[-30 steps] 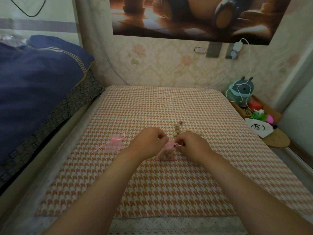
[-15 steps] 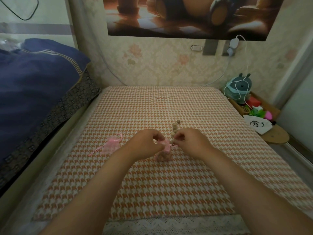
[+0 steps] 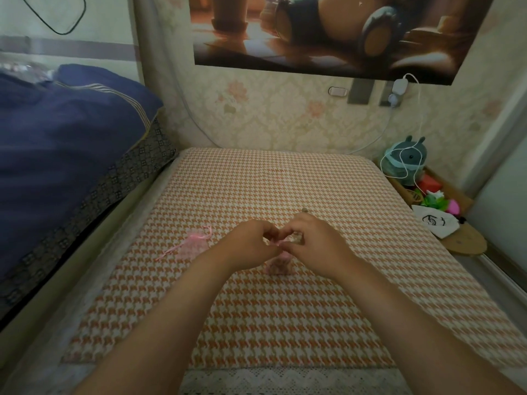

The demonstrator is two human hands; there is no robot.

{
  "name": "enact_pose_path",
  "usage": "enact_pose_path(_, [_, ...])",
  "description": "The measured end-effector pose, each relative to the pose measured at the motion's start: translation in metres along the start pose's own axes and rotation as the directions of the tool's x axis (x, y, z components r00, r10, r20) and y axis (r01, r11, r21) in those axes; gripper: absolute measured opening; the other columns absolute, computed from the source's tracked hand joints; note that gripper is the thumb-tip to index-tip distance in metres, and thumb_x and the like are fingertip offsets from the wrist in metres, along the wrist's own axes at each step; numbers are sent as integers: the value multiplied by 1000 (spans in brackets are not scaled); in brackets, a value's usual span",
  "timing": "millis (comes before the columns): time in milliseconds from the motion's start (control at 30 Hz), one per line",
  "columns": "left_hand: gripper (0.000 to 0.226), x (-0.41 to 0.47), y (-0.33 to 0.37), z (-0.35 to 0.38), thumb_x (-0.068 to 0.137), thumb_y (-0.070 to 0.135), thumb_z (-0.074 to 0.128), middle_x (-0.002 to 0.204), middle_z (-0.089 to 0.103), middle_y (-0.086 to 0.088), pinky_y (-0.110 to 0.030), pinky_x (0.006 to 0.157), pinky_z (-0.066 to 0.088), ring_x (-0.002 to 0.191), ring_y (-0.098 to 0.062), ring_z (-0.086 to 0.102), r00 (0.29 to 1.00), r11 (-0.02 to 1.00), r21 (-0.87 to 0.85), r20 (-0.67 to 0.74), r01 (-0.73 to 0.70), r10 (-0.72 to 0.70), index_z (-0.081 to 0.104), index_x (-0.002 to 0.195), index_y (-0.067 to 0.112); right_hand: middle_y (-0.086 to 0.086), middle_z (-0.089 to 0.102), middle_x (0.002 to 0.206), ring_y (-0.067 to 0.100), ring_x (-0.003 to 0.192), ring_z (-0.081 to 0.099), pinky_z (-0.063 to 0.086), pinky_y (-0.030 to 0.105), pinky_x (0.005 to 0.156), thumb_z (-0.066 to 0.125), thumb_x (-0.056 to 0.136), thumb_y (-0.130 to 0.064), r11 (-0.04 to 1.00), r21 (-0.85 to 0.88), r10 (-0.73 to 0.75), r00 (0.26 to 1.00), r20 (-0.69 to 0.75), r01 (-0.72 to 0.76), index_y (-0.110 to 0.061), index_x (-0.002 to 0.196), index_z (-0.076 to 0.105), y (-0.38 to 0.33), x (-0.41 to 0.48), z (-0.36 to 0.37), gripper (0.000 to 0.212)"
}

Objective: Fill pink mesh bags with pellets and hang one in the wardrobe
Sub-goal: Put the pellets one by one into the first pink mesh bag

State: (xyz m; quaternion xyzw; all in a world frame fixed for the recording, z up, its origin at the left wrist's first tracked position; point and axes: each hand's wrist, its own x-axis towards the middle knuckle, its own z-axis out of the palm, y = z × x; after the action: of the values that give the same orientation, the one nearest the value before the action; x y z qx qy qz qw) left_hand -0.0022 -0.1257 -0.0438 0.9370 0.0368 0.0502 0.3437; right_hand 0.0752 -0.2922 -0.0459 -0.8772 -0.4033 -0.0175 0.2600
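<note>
Toward the checked cover's [image 3: 285,323] left edge the spare pink mesh bag [image 3: 194,246] lies untouched. At mid-cover our left hand [image 3: 251,243] and right hand [image 3: 316,246] have closed together, both pinching the drawstring [image 3: 278,244] above the filled bag [image 3: 279,266] resting there; we judge it nearly tied.

The cloth [image 3: 285,323] is orange-and-white houndstooth. The flat mesh bag [image 3: 194,246] and the filled mesh bag [image 3: 278,266] are pink; the quilt [image 3: 57,138] is navy blue.
</note>
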Motion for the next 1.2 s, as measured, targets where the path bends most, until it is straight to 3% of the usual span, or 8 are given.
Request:
enact_pose_path(133, [29, 0, 0, -2, 84, 25, 67, 110, 68, 7, -29, 88, 52, 95, -9, 62, 1000, 1000, -17, 5, 5, -5, 70, 113, 22, -18, 58, 109, -6, 96, 49, 38, 29, 77, 54, 99, -46, 998, -52, 21, 998, 61, -18, -36, 102, 71, 3, 1, 1, 20])
enact_pose_path(333, [27, 2, -2, 2, 90, 29, 65, 106, 65, 14, -13, 78, 43, 90, 1, 58, 1000, 997, -75, -17, -26, 25, 69, 117, 22, -6, 71, 75, 15, 66, 65, 55, 43, 65, 46, 100, -38, 996, 12, 86, 993, 83, -87, -30, 87, 75, 8, -4, -4, 33])
enact_pose_path(467, [22, 10, -1, 7, 96, 25, 59, 108, 66, 12, -9, 73, 41, 87, 3, 57, 992, 993, -116, -122, -32, 18, 68, 116, 21, -26, 61, 58, 18, 52, 57, 47, 39, 56, 50, 101, -25, 993, 64, 94, 995, 40, -96, -32, 57, 57, 12, -10, -15, 45])
enact_pose_path(533, [22, 16, -1, 11, 98, 21, 56, 110, 67, 9, -14, 73, 42, 85, 1, 56, 985, 993, -115, -173, -14, -6, 67, 116, 20, -19, 56, 51, 15, 48, 44, 38, 34, 52, 50, 101, -23, 993, 60, 98, 995, 24, -100, -20, 52, 50, 18, -13, -19, 49])
enact_pose_path(633, [24, 23, -1, 20, 98, 14, 52, 112, 68, 5, -24, 78, 50, 90, -10, 61, 986, 997, -76, -161, 24, -36, 67, 116, 21, 7, 61, 60, 11, 46, 36, 33, 32, 50, 51, 100, -26, 996, 41, 83, 996, -9, -83, -6, 59, 54, 31, -18, -24, 45])
enact_pose_path(833, [32, 35, -5, 46, 95, 6, 54, 121, 67, 1, -29, 93, 48, 108, -15, 61, 999, 999, 40, -40, -9, 11, 70, 118, 20, -40, 50, 53, 20, 51, 40, 32, 36, 51, 49, 101, -18, 997, 35, 74, 997, 11, -75, -1, 60, 51, 38, -29, -35, 44])
enact_pose_path(1000, [31, 48, -9, 58, 90, 10, 60, 106, 71, 1, -32, 81, 52, 94, -18, 64, 1000, 992, 127, -20, -20, 23, 74, 111, 28, -1, 55, 56, 25, 52, 43, 38, 41, 51, 49, 101, -26, 997, 19, 76, 997, -30, -75, -2, 66, 58, 51, -31, -35, 43])
enact_pose_path(1200, [16, 57, -15, 67, 88, 13, 66, 100, 69, -1, -39, 83, 52, 92, -20, 61, 996, 994, 111, -86, -3, 12, 72, 101, 19, -21, 67, 72, 25, 63, 65, 56, 48, 61, 46, 100, -36, 994, 1, 107, 994, -5, -107, -12, 73, 71, 58, -26, -30, 44])
